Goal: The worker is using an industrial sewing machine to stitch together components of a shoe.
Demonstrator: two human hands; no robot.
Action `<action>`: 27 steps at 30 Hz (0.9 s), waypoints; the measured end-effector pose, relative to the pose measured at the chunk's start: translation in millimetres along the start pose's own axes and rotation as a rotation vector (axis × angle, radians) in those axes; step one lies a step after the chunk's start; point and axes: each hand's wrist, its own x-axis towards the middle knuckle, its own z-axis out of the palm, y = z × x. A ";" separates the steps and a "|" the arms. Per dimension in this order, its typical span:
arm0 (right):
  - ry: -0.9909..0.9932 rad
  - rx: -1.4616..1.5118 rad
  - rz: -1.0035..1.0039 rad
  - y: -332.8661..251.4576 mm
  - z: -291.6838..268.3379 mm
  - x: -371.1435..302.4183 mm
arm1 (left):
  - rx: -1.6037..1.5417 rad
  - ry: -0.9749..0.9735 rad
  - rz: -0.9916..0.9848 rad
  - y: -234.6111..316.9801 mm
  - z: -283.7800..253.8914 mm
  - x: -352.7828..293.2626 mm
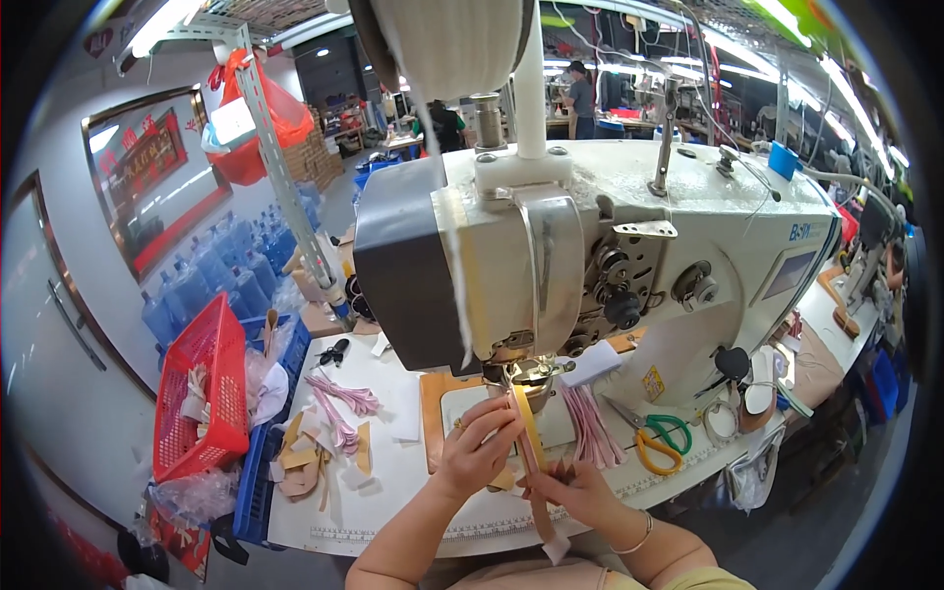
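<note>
Under the needle area of a white industrial sewing machine (600, 265) runs a narrow strap (528, 428), yellow along one edge and pinkish brown beside it. My left hand (480, 447) holds the strap's upper part close to the presser foot (531, 372), fingers bent against it. Lower down, my right hand (580, 489) pinches the strap between thumb and fingers. Its tail hangs toward me and ends in a pale piece (556, 547). Right of the strap lies a bundle of pink-and-white strips (593, 433). Scissors (657, 441) with orange and green handles rest farther right.
Pink strips (339, 403) and beige scraps (305, 457) lie on the white table (393, 492) at left. Beyond them stand a red basket (202, 393) and a blue crate (264, 442). A measuring tape (442, 536) follows the front edge. A person (580, 98) stands far back.
</note>
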 end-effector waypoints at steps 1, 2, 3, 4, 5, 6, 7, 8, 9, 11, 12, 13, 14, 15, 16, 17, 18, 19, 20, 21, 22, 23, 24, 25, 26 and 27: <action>-0.013 -0.027 -0.048 10.1 -2.9 -0.4 | 0.001 0.005 -0.003 1.1 1.8 0.4; -0.016 -0.032 -0.046 8.6 -4.4 1.3 | 0.020 0.015 -0.017 2.8 3.3 1.7; -0.014 -0.037 -0.051 5.7 -4.3 2.9 | 0.034 0.020 -0.029 4.2 4.1 2.8; -0.014 -0.041 -0.055 3.8 -4.6 4.1 | 0.032 0.021 -0.030 4.9 4.2 3.7; -0.005 -0.033 0.022 6.1 -8.0 8.1 | 0.055 0.016 -0.038 5.4 4.0 4.5; -0.004 -0.032 0.021 6.0 -8.1 11.8 | 0.078 0.010 -0.044 4.9 3.6 5.1; 0.004 0.003 -0.029 4.6 -6.8 15.8 | 0.077 0.009 -0.042 3.2 3.5 4.3; 0.011 0.038 -0.079 3.1 -5.4 19.5 | 0.081 0.013 -0.039 0.6 3.6 2.5; 0.011 0.041 -0.081 2.3 -4.2 23.4 | 0.086 0.018 -0.036 -1.1 3.2 1.4; 0.022 0.085 -0.136 0.5 -1.7 30.8 | 0.072 0.015 -0.072 -0.1 1.4 0.6; 0.026 0.089 -0.139 -0.1 -1.6 33.9 | 0.051 0.016 -0.110 0.4 1.8 0.9; 0.041 0.124 -0.125 -0.6 -1.7 37.0 | 0.047 0.012 -0.106 -0.7 2.7 1.2; 0.056 0.159 -0.111 -1.9 -1.3 39.6 | 0.021 0.022 -0.096 -2.8 4.0 1.1; 0.056 0.163 -0.113 -4.2 0.4 42.5 | -0.001 0.033 -0.089 -4.7 4.0 0.5; 0.067 0.161 -0.122 -7.0 2.3 45.5 | -0.001 0.030 -0.087 -6.3 3.5 0.0; 0.078 0.160 -0.130 -9.6 3.6 48.3 | -0.032 0.047 -0.130 -7.8 2.9 -0.4; 0.080 0.161 -0.131 -11.6 3.9 51.2 | -0.064 0.065 -0.174 -8.5 2.8 -0.3; 0.075 0.177 -0.157 -13.2 3.8 54.4 | -0.088 0.072 -0.201 -6.9 1.7 3.5; 0.068 0.192 -0.182 -14.1 3.8 57.5 | -0.090 0.071 -0.200 -8.2 2.1 4.2; 0.071 0.192 -0.183 -13.9 3.6 60.9 | -0.073 0.065 -0.226 -10.2 2.8 3.9; 0.088 0.201 -0.190 -13.3 3.4 64.6 | -0.056 0.059 -0.251 -12.3 3.6 3.7; 0.106 0.209 -0.197 -13.8 4.2 66.8 | -0.058 0.060 -0.251 -14.5 4.6 3.9; 0.104 0.208 -0.195 -15.3 7.2 67.3 | -0.093 0.063 -0.317 -16.7 5.0 3.4; 0.151 0.174 -0.196 -17.4 11.1 67.2 | -0.129 0.067 -0.382 -18.0 4.5 3.6; 0.198 0.140 -0.197 -18.4 14.2 67.3 | -0.128 0.069 -0.384 -18.5 2.9 5.1; 0.196 0.138 -0.196 -14.4 15.8 67.6 | -0.177 0.043 -0.483 -18.4 1.4 7.0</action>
